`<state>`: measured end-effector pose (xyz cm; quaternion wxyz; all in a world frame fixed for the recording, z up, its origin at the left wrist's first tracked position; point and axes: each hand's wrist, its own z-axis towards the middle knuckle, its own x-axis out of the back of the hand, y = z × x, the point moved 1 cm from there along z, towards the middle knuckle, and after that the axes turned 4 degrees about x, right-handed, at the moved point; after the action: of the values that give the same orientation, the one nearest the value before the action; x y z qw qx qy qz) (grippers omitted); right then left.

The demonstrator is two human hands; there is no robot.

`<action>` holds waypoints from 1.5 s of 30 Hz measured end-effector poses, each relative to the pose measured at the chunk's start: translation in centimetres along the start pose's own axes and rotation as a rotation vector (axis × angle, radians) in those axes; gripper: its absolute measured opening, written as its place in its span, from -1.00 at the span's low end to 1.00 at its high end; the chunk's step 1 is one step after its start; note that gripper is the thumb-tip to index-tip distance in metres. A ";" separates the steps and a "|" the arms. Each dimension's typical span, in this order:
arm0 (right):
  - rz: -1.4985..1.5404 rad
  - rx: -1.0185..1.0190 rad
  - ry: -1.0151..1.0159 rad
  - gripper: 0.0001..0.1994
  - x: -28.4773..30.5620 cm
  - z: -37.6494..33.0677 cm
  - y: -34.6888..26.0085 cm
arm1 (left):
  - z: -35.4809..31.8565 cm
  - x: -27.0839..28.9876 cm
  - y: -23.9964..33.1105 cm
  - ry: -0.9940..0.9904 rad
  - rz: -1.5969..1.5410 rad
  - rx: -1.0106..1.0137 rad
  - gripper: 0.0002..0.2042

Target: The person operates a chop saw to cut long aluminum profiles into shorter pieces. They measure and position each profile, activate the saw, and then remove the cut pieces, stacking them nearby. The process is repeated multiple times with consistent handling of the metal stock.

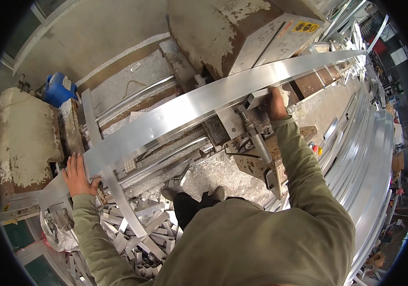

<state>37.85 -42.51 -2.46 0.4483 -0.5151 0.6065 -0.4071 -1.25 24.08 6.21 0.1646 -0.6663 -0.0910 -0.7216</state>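
Observation:
A long, flat silver aluminium profile [180,110] lies slantwise across a worn machine, from the left up to the far right. My left hand [77,177] rests at its left end, fingers stretched out and thumb apart, against the metal. Farther along, my right hand [276,105] is curled at the profile's near edge; its fingertips are partly hidden. Just left of that hand are a small metal block [257,98] and a clamp cylinder [260,145] pointing toward me.
Scuffed machine housings [25,138] stand at left and top, with a blue container [60,89] at the back left. Aluminium offcuts [154,233] cover the floor near my feet. Long profiles [363,162] are stacked on the right. A narrow metal bar [125,205] crosses below the left end.

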 end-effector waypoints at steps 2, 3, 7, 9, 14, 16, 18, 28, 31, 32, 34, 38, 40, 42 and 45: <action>0.070 0.015 -0.051 -0.55 -0.1 1.1 0.4 | 0.1 -0.1 -0.1 0.023 0.015 -0.031 0.17; 0.086 -0.021 -0.027 -0.55 0.2 1.0 0.8 | -0.2 -0.1 -0.1 0.006 0.004 -0.049 0.17; 0.090 -0.023 -0.182 -0.58 0.8 0.5 -0.8 | 0.0 0.4 0.4 0.023 -0.019 -0.019 0.16; -0.149 -0.106 -0.216 -0.55 1.7 -0.5 -3.7 | 0.0 0.7 0.6 0.002 -0.001 -0.007 0.16; -0.981 0.054 -0.781 -0.37 -0.5 -4.1 -8.4 | -0.2 0.7 0.4 0.034 -0.032 -0.019 0.16; -1.162 0.158 -0.909 -0.33 -3.1 -4.6 -7.7 | -0.3 0.6 0.4 0.049 -0.033 -0.023 0.16; -1.239 0.153 -0.927 -0.31 -4.3 -4.9 -7.3 | -0.4 0.5 0.4 0.039 -0.052 -0.016 0.16; -1.228 0.091 -0.810 -0.39 -6.6 -6.4 -8.9 | -0.6 1.1 0.6 -0.015 -0.047 0.045 0.13; -0.940 0.277 -0.656 -0.45 -6.6 -8.1 -10.9 | -0.6 0.9 0.5 0.000 -0.042 0.037 0.13; -1.006 0.446 -0.547 -0.49 -6.5 -8.9 -11.1 | -0.6 0.8 0.5 0.004 -0.043 0.033 0.13; -1.131 0.691 -0.319 -0.51 -6.6 -10.1 -10.6 | -0.7 0.7 0.5 0.018 -0.039 0.032 0.13; -1.134 0.946 -0.211 -0.31 -8.1 -11.3 -6.7 | -0.6 0.8 0.5 0.010 -0.039 0.041 0.14; -1.152 0.981 -0.149 -0.30 -8.7 -11.3 -5.3 | -0.6 0.9 0.5 -0.003 -0.021 0.048 0.14; -1.133 0.989 -0.098 -0.19 -9.2 -11.1 -4.4 | -0.5 1.0 0.5 -0.001 -0.035 0.045 0.13; -1.093 1.029 -0.053 -0.07 -9.5 -10.7 -3.8 | -0.6 1.1 0.6 -0.005 -0.036 0.050 0.12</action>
<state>29.19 -33.30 5.17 0.3811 -0.4782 -0.0135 -0.7912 -1.62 23.20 7.17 0.1678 -0.6619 -0.1213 -0.7204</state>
